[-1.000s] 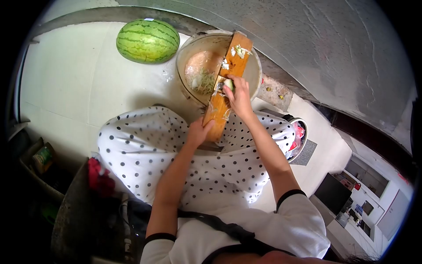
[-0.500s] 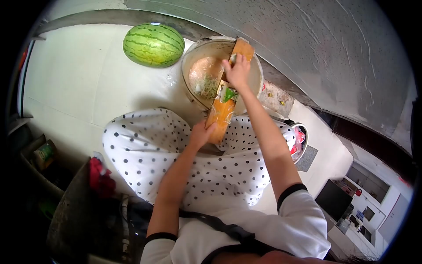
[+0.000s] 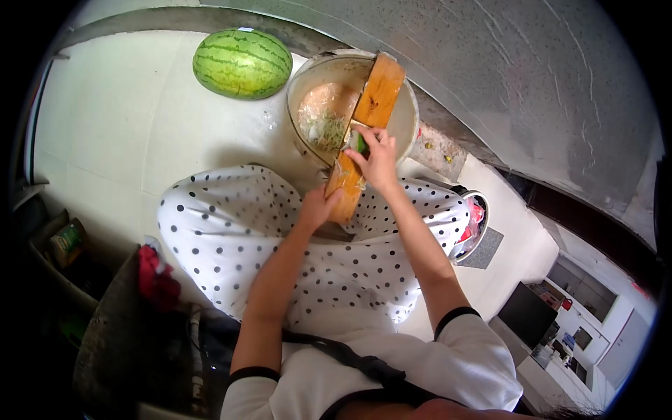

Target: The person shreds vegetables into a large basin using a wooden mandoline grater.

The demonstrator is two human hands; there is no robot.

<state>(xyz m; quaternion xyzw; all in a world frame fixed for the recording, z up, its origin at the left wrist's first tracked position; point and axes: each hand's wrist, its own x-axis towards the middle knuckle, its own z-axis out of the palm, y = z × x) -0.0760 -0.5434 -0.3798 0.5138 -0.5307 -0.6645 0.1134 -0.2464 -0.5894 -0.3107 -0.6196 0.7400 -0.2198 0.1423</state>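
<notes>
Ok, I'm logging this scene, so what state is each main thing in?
Bucket, uncovered, partly filled
Shreds, loose in the bucket
Wooden board, laid across the bucket, far part bare
Green piece, partly hidden, on the board
Left hand, closed on the board's near end
Right hand, closed on the green piece
Watermelon, uncut
Bin, uncovered, not empty

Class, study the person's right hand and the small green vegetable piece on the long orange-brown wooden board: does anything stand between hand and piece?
Nothing visible does. The right hand holds the green vegetable piece directly, over the wooden board.
</notes>
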